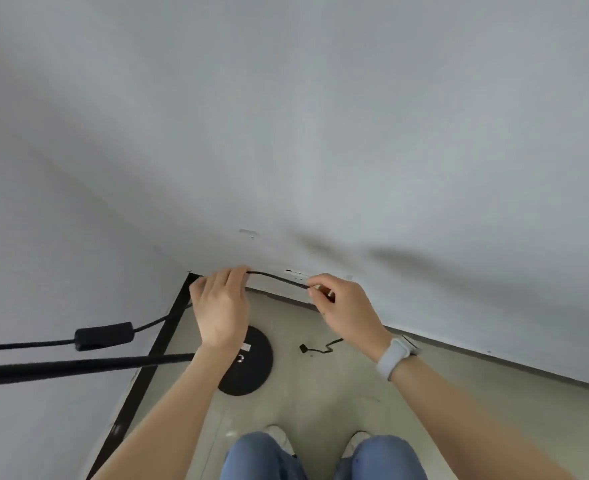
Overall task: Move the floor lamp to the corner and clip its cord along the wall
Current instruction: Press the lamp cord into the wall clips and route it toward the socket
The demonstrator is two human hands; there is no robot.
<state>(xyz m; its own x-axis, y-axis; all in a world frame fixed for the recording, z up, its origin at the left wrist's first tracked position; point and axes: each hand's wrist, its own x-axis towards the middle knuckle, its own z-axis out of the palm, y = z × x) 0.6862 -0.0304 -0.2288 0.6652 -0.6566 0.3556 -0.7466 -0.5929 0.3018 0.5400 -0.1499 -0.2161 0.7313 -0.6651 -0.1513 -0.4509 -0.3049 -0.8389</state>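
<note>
The floor lamp's round black base rests on the floor in the corner, and its black pole runs off the left edge. A black cord stretches low along the far wall between my hands. My left hand pinches its left part and my right hand, with a white wristband, pinches its right part near a white wall outlet. The cord's inline switch hangs at the left. A small clear clip sticks on the wall above.
A short black cable piece lies on the beige floor right of the base. A dark baseboard runs along the left wall. My knees in blue jeans and light shoes are at the bottom.
</note>
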